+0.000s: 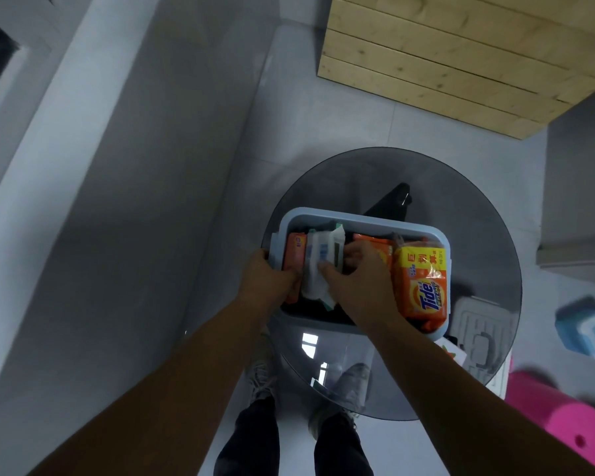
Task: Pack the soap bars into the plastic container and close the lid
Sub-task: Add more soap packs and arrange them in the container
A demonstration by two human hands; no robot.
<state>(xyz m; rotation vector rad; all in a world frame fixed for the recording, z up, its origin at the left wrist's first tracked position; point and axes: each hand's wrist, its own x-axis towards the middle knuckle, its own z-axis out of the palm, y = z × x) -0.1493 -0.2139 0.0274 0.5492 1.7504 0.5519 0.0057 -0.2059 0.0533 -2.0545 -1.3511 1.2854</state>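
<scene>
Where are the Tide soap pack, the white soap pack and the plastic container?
Tide soap pack [423, 290]: head view, orange front beside the logo.
White soap pack [313, 255]: head view, its white upper face.
Plastic container [375, 223]: head view, far rim.

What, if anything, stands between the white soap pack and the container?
Nothing visible does. The white soap pack is already inside the container, between orange bars, gripped by the right hand; the left hand reaches in beside it, fingers hidden. The Tide pack lies apart at the right end.
</scene>
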